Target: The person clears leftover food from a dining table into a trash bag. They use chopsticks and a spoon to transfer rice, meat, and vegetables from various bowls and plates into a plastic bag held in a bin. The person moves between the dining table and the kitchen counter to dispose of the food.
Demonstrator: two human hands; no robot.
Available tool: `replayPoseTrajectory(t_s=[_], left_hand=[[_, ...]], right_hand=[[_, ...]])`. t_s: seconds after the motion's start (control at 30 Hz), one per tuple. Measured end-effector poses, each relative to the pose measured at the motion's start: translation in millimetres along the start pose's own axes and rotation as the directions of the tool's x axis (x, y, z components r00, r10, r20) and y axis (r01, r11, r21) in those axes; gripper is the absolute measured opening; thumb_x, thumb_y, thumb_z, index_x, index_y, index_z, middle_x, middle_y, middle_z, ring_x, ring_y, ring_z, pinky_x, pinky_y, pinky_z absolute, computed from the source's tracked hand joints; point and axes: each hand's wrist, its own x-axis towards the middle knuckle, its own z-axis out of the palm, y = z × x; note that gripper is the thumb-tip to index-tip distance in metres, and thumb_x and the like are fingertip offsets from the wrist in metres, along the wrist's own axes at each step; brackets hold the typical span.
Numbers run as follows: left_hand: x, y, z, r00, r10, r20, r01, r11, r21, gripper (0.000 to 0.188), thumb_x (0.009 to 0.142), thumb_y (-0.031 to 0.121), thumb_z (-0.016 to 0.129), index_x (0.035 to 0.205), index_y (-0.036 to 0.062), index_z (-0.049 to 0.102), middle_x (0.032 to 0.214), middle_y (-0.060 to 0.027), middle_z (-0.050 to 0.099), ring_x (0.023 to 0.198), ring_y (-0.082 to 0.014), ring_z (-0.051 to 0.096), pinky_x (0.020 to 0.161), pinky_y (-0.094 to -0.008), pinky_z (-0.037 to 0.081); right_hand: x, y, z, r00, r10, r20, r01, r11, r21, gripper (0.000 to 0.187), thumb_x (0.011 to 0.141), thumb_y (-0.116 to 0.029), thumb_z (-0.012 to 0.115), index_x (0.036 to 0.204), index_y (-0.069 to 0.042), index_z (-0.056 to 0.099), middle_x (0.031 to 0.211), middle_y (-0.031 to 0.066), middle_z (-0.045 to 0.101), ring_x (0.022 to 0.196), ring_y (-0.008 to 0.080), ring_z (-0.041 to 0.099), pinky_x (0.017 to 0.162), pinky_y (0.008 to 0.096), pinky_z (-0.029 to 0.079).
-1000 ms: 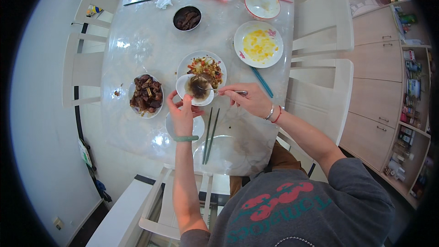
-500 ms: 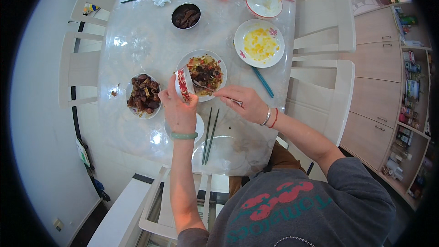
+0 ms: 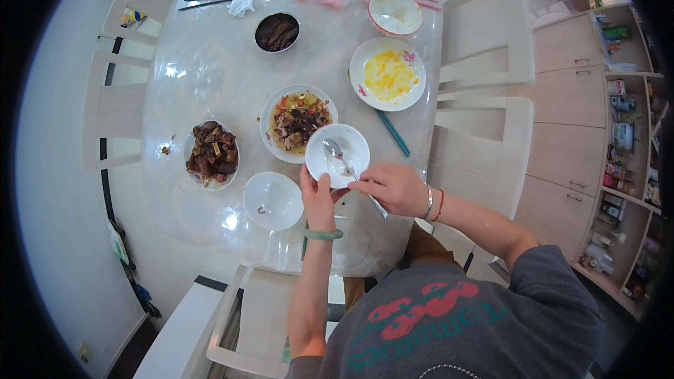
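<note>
Here, the bowl (image 3: pixel 351 142) sits just off the near right edge of the food plate (image 3: pixel 267 125), and in this view its rim overlaps that plate's rim. From both hands the food plate lies ahead and to the left, with the left hand (image 3: pixel 319 200) the nearer of the two. That hand grasps the bowl at its near side, thumb up by the rim, while the bowl's open inside faces up toward the camera. The right hand (image 3: pixel 399 189) pinches the spoon (image 3: pixel 344 162) by its handle. The spoon's long axis runs slantwise: its head points away and to the left, inside the bowl, and its handle end sticks out below the right hand, toward the body. Nearer the body than the food plate, left of the left hand, a white dish (image 3: pixel 277 193) rests on the table (image 3: pixel 186 228), apart from the bowl.

Much of the left hand's grip is hidden under the bowl, so the placing of those fingers is unclear. Part of the spoon's handle disappears behind the right fingertips. A little brown residue shows inside the bowl, too small to identify. Whether the bowl touches the food plate or hangs above it, I cannot tell.
</note>
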Motion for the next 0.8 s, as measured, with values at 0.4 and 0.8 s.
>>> replayPoseTrajectory(t_s=[0.4,0.8], left_hand=[[6,-52,-23,0.999,-0.031,0.038,0.025,0.989,0.147,0.039,0.096,0.010,0.041,0.134,0.0039,0.037,0.122,-0.0110,0.049,0.092,-0.0214,0.063,0.064,-0.0328,0.060],[-2,-47,-20,0.999,-0.007,-0.044,0.020,0.947,0.321,0.045,0.096,0.013,0.043,0.139,0.0043,0.031,0.125,-0.0144,0.047,0.091,-0.0250,0.064,0.061,-0.0323,0.060]], right_hand=[[-30,17,12,0.978,0.146,0.147,-0.174,0.964,0.200,0.015,0.083,-0.015,0.061,0.097,-0.009,0.062,0.092,0.0056,0.062,0.078,0.0199,0.061,0.067,0.0311,0.049],[84,216,-69,0.229,0.972,0.057,-0.393,0.039,0.919,0.033,0.093,-0.030,0.049,0.101,0.003,0.053,0.083,0.0153,0.068,0.054,0.0135,0.060,0.042,0.0253,0.046]])
